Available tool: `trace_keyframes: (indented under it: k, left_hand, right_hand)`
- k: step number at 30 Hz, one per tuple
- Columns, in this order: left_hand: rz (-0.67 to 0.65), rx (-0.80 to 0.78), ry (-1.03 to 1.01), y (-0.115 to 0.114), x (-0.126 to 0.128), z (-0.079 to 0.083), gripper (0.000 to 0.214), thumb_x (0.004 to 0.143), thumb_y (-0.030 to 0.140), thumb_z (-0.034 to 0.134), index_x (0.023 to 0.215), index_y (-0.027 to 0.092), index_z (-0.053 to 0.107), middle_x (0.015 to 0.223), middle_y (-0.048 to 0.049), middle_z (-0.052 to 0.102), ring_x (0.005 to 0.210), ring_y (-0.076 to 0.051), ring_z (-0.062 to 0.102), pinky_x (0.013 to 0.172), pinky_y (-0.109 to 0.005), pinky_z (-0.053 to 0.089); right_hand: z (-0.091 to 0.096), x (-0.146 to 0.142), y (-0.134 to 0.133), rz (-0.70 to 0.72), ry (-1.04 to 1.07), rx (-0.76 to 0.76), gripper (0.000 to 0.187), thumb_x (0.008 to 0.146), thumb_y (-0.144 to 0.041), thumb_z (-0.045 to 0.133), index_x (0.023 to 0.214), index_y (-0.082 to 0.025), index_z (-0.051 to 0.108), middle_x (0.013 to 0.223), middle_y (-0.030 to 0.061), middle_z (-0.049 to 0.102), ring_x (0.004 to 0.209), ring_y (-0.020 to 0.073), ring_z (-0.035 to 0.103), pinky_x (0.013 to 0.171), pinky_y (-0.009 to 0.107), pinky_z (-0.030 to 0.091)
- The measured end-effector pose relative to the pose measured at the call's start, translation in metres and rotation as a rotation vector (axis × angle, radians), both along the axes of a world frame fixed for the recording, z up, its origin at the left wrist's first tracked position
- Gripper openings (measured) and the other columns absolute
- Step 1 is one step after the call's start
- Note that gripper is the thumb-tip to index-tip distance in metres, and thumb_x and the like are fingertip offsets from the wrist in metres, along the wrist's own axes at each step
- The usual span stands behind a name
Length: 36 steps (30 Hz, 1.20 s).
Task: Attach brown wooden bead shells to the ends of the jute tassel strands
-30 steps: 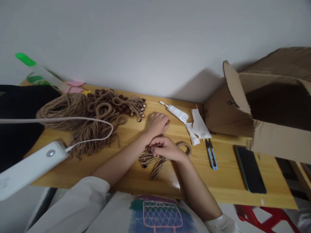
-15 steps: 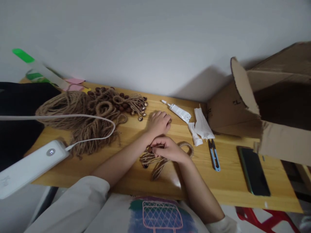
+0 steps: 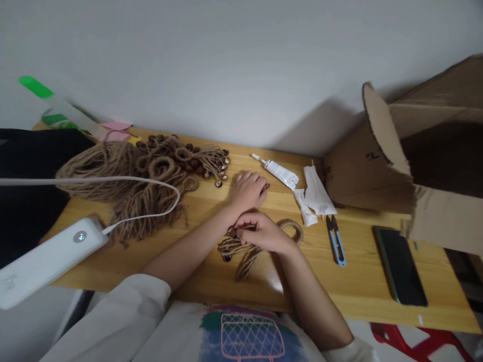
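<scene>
My left hand rests palm down on the wooden table with its fingers curled. A tiny brown edge shows by its thumb side, too small to name. Just below, my right hand has its fingers closed on a dark brown bead at the end of a twine tassel. The tassel's twine strands spread under and beside that hand. A twine-wrapped ring sticks out beyond its wrist. Part of the tassel is hidden by the right hand.
At left lie a twine bundle, beaded tassels and a white power bank with a cable. Rightward are a glue tube, white paper wrapping, blue thread snips, a phone and a cardboard box.
Both hands stay nearly still, with the same grip. The view shifts slightly, so the things at right appear a little further right.
</scene>
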<state>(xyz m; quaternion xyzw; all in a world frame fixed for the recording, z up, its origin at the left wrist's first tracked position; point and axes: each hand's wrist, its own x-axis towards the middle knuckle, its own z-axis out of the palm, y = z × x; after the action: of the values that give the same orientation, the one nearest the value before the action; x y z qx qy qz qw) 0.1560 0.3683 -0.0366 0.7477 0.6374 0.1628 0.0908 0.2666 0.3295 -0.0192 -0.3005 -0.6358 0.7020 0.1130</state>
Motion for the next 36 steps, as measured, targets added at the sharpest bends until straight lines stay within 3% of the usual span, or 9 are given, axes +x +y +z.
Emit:
trace_keyframes:
  k: [36]
  left_hand:
    - [-0.017,-0.020,-0.005,-0.0007,-0.0006,0.0011,0.026,0.087,0.038,0.055,0.105,0.019,0.060,0.103,-0.0084,0.062,0.104,-0.027,0.051,0.086,-0.040,0.037]
  right_hand:
    - [0.0016,-0.0001,-0.0001,0.006,-0.018,0.053,0.007,0.071,-0.018,0.054,0.070,-0.014,0.059,0.061,-0.0027,0.058,0.056,0.0066,0.048,0.055,0.018,0.036]
